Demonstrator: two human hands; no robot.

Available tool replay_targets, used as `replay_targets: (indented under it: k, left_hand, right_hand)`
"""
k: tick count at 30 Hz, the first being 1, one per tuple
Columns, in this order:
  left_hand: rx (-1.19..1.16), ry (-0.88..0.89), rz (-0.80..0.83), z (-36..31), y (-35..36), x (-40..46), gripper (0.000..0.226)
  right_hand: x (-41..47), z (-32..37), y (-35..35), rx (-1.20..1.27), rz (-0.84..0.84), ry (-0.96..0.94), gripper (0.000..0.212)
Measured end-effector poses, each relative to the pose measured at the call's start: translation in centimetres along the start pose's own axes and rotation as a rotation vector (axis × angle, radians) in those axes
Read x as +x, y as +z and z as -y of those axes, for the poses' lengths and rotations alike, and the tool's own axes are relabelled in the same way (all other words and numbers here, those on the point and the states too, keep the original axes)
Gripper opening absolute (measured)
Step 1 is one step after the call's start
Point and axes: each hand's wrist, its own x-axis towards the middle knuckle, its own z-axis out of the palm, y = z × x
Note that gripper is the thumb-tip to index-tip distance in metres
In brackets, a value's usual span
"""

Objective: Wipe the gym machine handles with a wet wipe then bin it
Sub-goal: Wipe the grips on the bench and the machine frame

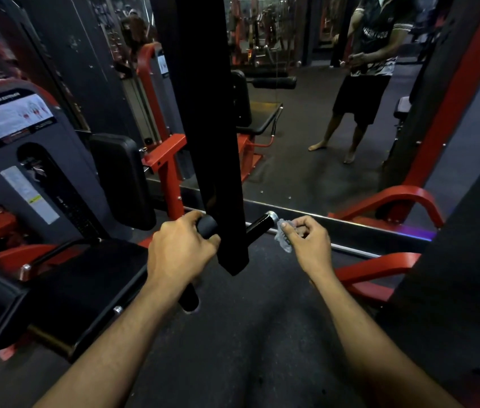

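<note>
Two hands work either side of the black upright post of a gym machine, the landmark we place everything against. Left of the post, our left hand is wrapped around the left handle, fingers curled over its rounded black grip. Right of the post, the right handle juts out bare, its silver end cap just beside our right hand. That hand pinches a crumpled wet wipe between thumb and bent fingers, the wipe bunched at the tip of the handle and seemingly touching the cap, though we cannot tell for sure.

We judge the wiping to be under way rather than finished: the wipe sits at the very end of the right handle, and nothing here tells us whether that grip's length or the left grip has been cleaned. The left handle, covered by our palm, likely remains to be done or rechecked. Binning lies wholly ahead; no bin appears anywhere around the post.

Behind the post a mirror shows a standing person's reflection; left of it sits a padded black seat, below it dark rubber floor.
</note>
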Motion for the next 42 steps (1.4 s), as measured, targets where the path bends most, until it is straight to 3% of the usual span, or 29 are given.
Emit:
replay_targets:
  k: [6,10,12,14,18,20,24,29,34,39,42]
  left_hand:
    - [0.011,0.014,-0.006,0.0,0.0,-0.1,0.023]
    - [0.001,0.015,-0.017,0.2,0.1,-0.1,0.021]
    - [-0.006,0.014,-0.018,0.3,0.1,-0.1,0.021]
    - [-0.008,0.019,-0.019,0.3,0.1,-0.1,0.023]
    - [-0.026,0.019,-0.015,0.3,-0.1,-0.2,0.022]
    - [-0.030,0.021,-0.005,0.4,-0.1,-0.2,0.020]
    - [-0.020,0.017,-0.012,0.5,-0.2,-0.3,0.022]
    - [-0.028,0.014,-0.011,0.8,0.0,-0.2,0.025]
    - [-0.017,0.020,-0.002,0.6,0.0,0.0,0.024]
    - [-0.014,0.015,0.005,0.3,0.1,0.0,0.022]
    - [-0.025,0.016,0.003,0.7,0.1,0.1,0.025]
  right_hand:
    - [0.9,1.1,-0.5,0.215,0.025,0.057,0.020]
    - [2.5,1.1,-0.1,-0.047,-0.037,-0.040,0.019]
    - [3.4,1.6,0.1,-0.137,0.013,-0.096,0.014]
    - [4.2,2.5,0.6,-0.272,0.084,-0.216,0.015]
    - [5.5,3.3,2.6,-0.713,0.185,-0.691,0.018]
    - [5.5,3.0,3.4,-0.820,0.278,-0.766,0.018]
    - [3.7,1.6,3.7,-0.661,0.419,-0.722,0.024]
    - [1.6,-1.3,2.5,-0.528,0.471,-0.868,0.034]
    - [3.3,-0.3,1.0,-0.805,0.442,-0.922,0.043]
    - [3.7,1.0,3.8,-0.858,0.480,-0.875,0.026]
    - [3.0,0.9,5.2,-0.714,0.515,-0.832,0.028]
